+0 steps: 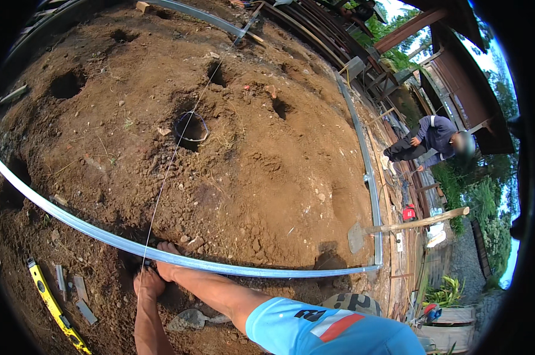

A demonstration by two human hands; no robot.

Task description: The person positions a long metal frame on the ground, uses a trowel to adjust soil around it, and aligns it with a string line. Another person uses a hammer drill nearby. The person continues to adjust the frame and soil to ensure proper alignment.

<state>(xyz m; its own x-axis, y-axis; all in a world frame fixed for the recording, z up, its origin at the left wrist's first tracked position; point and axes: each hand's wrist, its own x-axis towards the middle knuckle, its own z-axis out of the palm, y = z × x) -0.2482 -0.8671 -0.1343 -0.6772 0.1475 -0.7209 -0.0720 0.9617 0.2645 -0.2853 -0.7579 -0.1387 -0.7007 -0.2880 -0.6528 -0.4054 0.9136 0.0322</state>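
Note:
My left hand (150,282) reaches down at the edge of a dark hole in the soil, its fingertips hidden. Close beside it is my right hand (166,270), which passes under a long silver metal rail (214,267). Part of that hand shows beyond the rail, but its grip is hidden. A thin taut string (168,165) runs over the rail and down past my left hand. Below my right forearm, a trowel (189,320) lies on the loose dirt.
A yellow spirit level (51,299) and small metal offcuts (86,312) lie at left. Several holes, including a ringed one (191,127), pit the ground. A long-handled tool (415,221) crosses the right rail (362,139). A helmeted person (431,139) bends beyond it.

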